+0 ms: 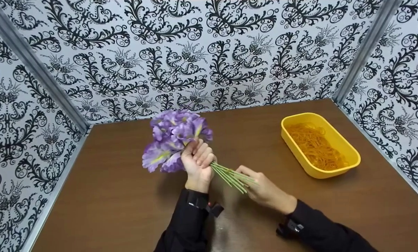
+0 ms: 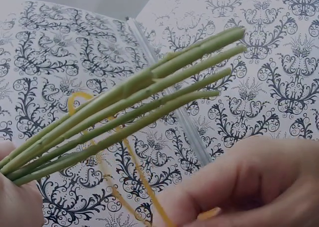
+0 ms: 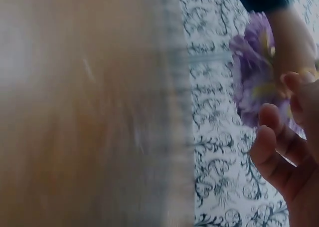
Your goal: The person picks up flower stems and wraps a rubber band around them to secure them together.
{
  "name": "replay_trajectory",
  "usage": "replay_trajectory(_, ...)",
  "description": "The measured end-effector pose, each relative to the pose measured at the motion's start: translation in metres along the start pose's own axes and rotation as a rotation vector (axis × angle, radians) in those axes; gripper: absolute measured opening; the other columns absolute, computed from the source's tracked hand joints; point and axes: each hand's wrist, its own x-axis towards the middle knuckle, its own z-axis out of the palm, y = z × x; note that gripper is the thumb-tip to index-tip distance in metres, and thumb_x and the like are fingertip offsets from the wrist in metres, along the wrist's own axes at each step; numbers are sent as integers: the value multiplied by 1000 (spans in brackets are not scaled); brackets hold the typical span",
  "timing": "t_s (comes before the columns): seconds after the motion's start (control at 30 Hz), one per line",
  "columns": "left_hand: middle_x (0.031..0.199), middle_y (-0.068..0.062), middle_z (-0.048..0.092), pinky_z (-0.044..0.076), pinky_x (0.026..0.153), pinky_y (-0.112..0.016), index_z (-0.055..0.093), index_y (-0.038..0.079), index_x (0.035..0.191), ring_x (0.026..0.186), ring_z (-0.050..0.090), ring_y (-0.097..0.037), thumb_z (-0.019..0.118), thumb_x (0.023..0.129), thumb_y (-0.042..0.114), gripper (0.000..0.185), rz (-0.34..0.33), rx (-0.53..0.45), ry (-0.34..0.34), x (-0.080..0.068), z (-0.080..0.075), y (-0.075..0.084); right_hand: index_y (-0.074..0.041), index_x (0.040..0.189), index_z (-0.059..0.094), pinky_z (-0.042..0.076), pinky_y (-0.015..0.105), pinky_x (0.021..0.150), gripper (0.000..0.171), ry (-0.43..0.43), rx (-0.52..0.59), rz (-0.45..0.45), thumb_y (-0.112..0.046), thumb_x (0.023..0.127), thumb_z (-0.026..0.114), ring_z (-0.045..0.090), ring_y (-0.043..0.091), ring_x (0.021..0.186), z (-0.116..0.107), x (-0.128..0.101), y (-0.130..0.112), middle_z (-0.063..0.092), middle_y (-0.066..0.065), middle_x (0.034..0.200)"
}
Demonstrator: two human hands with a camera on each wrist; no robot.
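Observation:
My left hand (image 1: 199, 159) grips a bunch of purple artificial flowers (image 1: 175, 136) just below the blooms, with the bunch tilted over the table. Its green stems (image 1: 230, 176) stick out of the fist toward the lower right. A yellow rubber band (image 2: 142, 174) loops over these stems in the left wrist view and stretches down to my right hand (image 1: 263, 187). The thumb and fingers of that hand pinch the band beside the stem ends. In the right wrist view, some right-hand fingers (image 3: 264, 144) are loosely bent, and the band is hardly visible.
A yellow plastic tub (image 1: 354, 164) holding many rubber bands (image 1: 315, 147) stands on the right side of the brown table (image 1: 107, 192). Black-and-white patterned panels (image 1: 194, 52) enclose the back and sides, joined by metal corner posts (image 1: 364, 52).

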Motion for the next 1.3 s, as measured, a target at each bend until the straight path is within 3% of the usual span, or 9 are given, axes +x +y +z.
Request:
replay_trajectory(0.2,51,11,20,11,38,-15,25,18,64,42,14,-2,52,90,6,39,74,-27,38,1,0,2,-3,121,65,60,32,82,23,-35,-105,43,-5,99,63,69,17,97,10,-1,-11,70,7,108)
replay_trajectory(0.33,47,8,25,10,38,-15,29,16,61,41,14,-3,50,90,7,37,167,-36,114,1,-1,3,-10,107,64,56,24,65,8,-105,-157,71,-14,102,61,63,5,77,15,0,-21,65,-3,91)
replay_trajectory(0.43,45,6,27,10,37,-15,30,15,59,40,14,-3,48,90,7,37,251,-27,168,1,-2,3,-12,101,63,51,19,56,6,-139,-136,56,-15,103,58,56,1,68,17,2,-30,60,-7,85)
replay_trajectory(0.53,43,5,28,9,36,-15,30,15,58,40,12,-3,44,92,8,37,319,8,210,3,-4,2,-13,100,62,51,18,57,6,-159,-105,48,-14,104,57,55,0,68,15,7,-40,59,-9,85)
replay_trajectory(0.67,41,5,29,8,36,-15,30,15,57,41,10,-3,42,90,7,36,360,58,211,3,-6,0,-13,98,62,51,16,58,5,-165,-87,48,-12,103,59,55,-1,68,5,15,-51,59,-9,84)
replay_trajectory(0.87,43,7,26,10,36,-15,29,16,59,42,9,-3,41,91,6,36,395,162,231,4,-13,-5,-10,101,64,51,15,62,7,-98,-29,75,-12,103,58,56,1,70,-15,25,-61,61,-7,83)
replay_trajectory(1.07,45,9,27,12,35,-15,31,18,60,40,13,-3,34,96,7,38,346,380,292,4,-16,-13,-8,104,65,55,18,66,6,24,-26,86,-7,101,60,63,7,71,-40,31,-56,66,-3,86)
replay_trajectory(1.2,44,10,29,13,34,-14,32,18,59,39,16,-2,33,96,8,39,219,472,290,3,-15,-17,-7,102,66,52,15,58,16,112,-60,168,7,93,65,60,8,62,-60,31,-46,67,0,88)
replay_trajectory(1.3,45,10,29,14,33,-14,32,18,58,39,16,-1,35,94,9,37,101,443,284,3,-14,-19,-8,101,67,48,13,49,22,153,-54,273,11,91,66,56,5,51,-73,28,-37,66,0,88)
